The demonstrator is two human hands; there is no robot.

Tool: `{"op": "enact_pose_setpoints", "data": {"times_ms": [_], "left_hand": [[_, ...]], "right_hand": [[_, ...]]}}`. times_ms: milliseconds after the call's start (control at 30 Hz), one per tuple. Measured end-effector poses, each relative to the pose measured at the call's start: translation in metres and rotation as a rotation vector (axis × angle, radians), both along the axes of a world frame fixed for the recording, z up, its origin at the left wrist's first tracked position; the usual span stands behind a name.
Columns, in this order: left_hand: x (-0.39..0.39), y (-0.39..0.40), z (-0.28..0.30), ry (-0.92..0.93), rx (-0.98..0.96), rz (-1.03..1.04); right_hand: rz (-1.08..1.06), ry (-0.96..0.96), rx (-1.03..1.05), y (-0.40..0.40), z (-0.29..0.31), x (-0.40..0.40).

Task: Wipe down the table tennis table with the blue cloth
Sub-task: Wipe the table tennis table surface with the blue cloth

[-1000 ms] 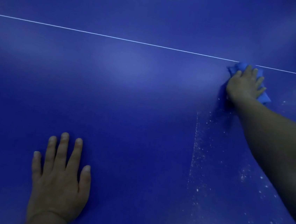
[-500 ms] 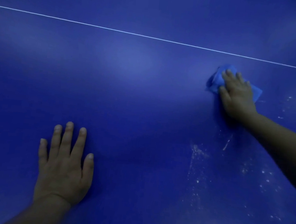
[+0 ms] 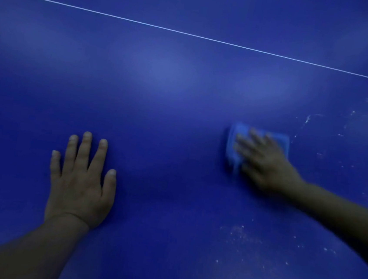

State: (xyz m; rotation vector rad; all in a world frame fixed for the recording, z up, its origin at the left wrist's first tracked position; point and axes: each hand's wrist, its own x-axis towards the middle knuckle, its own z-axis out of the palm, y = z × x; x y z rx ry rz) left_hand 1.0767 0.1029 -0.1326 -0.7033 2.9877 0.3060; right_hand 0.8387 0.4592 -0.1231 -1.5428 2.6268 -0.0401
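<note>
The dark blue table tennis table [image 3: 170, 106] fills the view. A light blue cloth [image 3: 235, 140] lies flat on it at centre right. My right hand [image 3: 264, 161] presses down on the cloth with straight, spread fingers; the hand is blurred by motion and covers most of the cloth. My left hand [image 3: 81, 180] rests flat on the table at lower left, fingers straight and spread, holding nothing.
A thin white line [image 3: 189, 34] crosses the table from upper left to right. White dust specks [image 3: 243, 234] lie scattered on the surface at lower right, and more white specks [image 3: 307, 120] sit right of the cloth.
My right hand has dragged the cloth down and to the left, away from the white line and towards me. My left hand has stayed flat in place.
</note>
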Motion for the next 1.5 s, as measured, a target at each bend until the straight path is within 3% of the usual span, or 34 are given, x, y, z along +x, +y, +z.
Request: {"op": "enact_pose_setpoints", "data": {"times_ms": [100, 200, 300, 433, 533, 600, 800, 867, 933, 1033, 1133, 1200, 1367, 1433, 1500], "left_hand": [[-0.001, -0.001, -0.001, -0.004, 0.000, -0.001], [0.000, -0.001, 0.000, -0.003, 0.012, 0.010], [0.000, -0.001, 0.001, -0.004, 0.026, 0.006], [0.001, 0.001, 0.002, -0.003, 0.036, 0.014], [0.000, 0.002, 0.004, -0.007, 0.050, 0.018], [-0.001, 0.001, 0.005, -0.012, 0.053, 0.020], [0.000, 0.001, 0.005, -0.003, 0.057, 0.027], [0.001, 0.000, 0.005, -0.005, 0.055, 0.027], [0.001, 0.001, 0.006, -0.005, 0.060, 0.025], [0.002, 0.002, 0.006, -0.002, 0.071, 0.023], [0.001, 0.002, 0.006, -0.013, 0.064, 0.018], [0.001, 0.002, 0.006, -0.018, 0.062, 0.018], [0.000, 0.001, 0.006, 0.000, 0.067, 0.017], [0.000, 0.000, 0.004, -0.002, 0.060, 0.010], [0.000, 0.000, 0.004, -0.003, 0.049, -0.001]], "right_hand": [[-0.492, -0.017, -0.047, -0.032, 0.006, -0.074], [-0.577, 0.007, -0.082, -0.073, 0.007, -0.078], [-0.208, 0.011, -0.056, -0.087, -0.001, -0.003], [0.391, -0.065, 0.024, -0.028, 0.006, 0.137], [0.529, -0.099, 0.058, 0.026, 0.011, 0.134], [0.368, -0.033, 0.085, 0.038, 0.004, 0.087], [-0.513, -0.031, -0.087, -0.017, 0.004, -0.018], [-0.574, -0.021, -0.101, -0.039, 0.002, 0.003], [-0.382, 0.004, -0.086, -0.040, -0.005, 0.059], [0.132, -0.039, -0.003, -0.008, 0.002, 0.163], [0.412, -0.092, 0.053, 0.020, 0.010, 0.169], [0.262, -0.026, 0.045, 0.014, 0.003, 0.119], [-0.633, -0.025, -0.083, -0.022, 0.006, -0.004], [-0.680, -0.004, -0.095, -0.031, 0.003, 0.009], [-0.535, -0.011, -0.092, -0.028, -0.002, 0.055]]}}
